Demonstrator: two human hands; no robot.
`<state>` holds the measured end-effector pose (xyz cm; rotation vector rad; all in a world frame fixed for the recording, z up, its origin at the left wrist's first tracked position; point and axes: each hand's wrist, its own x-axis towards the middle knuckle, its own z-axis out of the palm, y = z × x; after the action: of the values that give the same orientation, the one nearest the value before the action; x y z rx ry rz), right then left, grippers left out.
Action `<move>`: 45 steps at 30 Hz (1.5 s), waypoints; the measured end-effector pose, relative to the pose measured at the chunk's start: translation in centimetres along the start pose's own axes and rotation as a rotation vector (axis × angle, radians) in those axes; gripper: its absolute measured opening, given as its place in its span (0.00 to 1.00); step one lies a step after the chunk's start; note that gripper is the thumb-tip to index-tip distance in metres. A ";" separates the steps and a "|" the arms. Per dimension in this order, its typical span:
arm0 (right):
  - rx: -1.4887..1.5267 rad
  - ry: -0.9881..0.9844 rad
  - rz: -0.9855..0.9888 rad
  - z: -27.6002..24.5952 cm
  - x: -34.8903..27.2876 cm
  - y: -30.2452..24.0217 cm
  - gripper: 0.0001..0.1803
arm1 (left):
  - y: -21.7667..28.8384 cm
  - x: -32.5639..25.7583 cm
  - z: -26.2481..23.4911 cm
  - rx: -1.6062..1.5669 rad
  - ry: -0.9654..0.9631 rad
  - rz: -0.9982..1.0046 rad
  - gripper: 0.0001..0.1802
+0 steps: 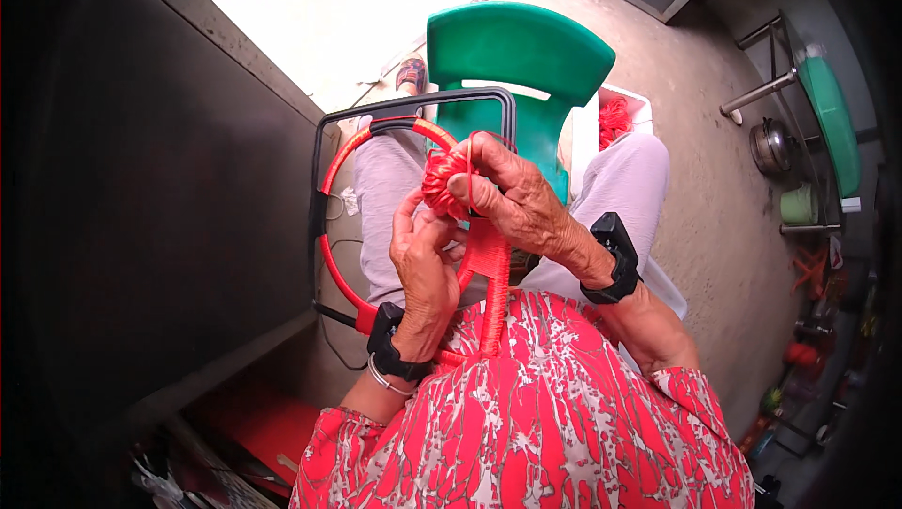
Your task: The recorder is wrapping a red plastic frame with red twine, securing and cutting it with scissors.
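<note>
My right hand (512, 194) grips a red ball of cord (440, 182) between thumb and fingers, just above my lap. My left hand (425, 265) sits right below it, fingers curled against a band of woven red cord (490, 269) that runs down toward my chest. The band belongs to a frame: a round hoop partly wrapped in red cord (340, 166) joined to a black rounded-rectangle bar (413, 100). The frame stands tilted on my lap, over my grey trousers. Each wrist carries a black strap-on device.
A green plastic chair (515, 49) stands in front of my knees. A white tub with more red cord (615, 119) sits beside it on the concrete floor. A dark wall rises on the left. At right are a metal rack, a steel pot (770, 145) and a green container.
</note>
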<state>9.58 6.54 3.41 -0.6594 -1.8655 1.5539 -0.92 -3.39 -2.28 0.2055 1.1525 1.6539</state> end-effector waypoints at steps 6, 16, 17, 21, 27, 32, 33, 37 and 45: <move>-0.340 -0.007 -0.367 -1.1 -0.8 -3.9 0.17 | -0.9 1.3 -0.8 -0.302 -0.014 -0.235 0.19; -0.500 0.095 0.706 -16.3 -12.9 -6.9 0.33 | 0.9 0.9 0.3 -0.230 -0.163 -0.365 0.20; -0.567 0.189 0.801 -17.0 -13.6 -6.9 0.31 | 0.6 0.9 0.0 -0.231 -0.155 -0.362 0.20; -0.873 0.566 0.718 -22.7 -18.7 -4.7 0.20 | 0.5 1.4 -0.3 -0.228 -0.263 -0.406 0.16; -0.537 0.825 0.670 -16.7 -15.7 -3.1 0.09 | 0.1 1.4 -1.1 -0.242 -0.288 -0.392 0.17; 0.004 0.283 0.636 -8.0 -10.2 -1.7 0.12 | 0.2 1.2 -0.8 -0.167 -0.253 -0.356 0.18; 0.164 0.230 0.649 -6.7 -9.4 -1.2 0.14 | 0.1 1.2 -1.0 -0.170 -0.268 -0.359 0.17; 0.352 0.178 0.664 -3.7 -9.1 1.8 0.15 | 0.5 1.2 -0.4 -0.139 -0.273 -0.368 0.16; 0.511 0.273 0.513 -2.2 -8.7 2.5 0.13 | 1.2 1.1 0.1 -0.184 -0.353 -0.410 0.09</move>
<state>17.15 2.24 0.03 -1.0883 -1.0751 2.0335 -2.06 -2.36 -1.78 0.1261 0.7143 1.2864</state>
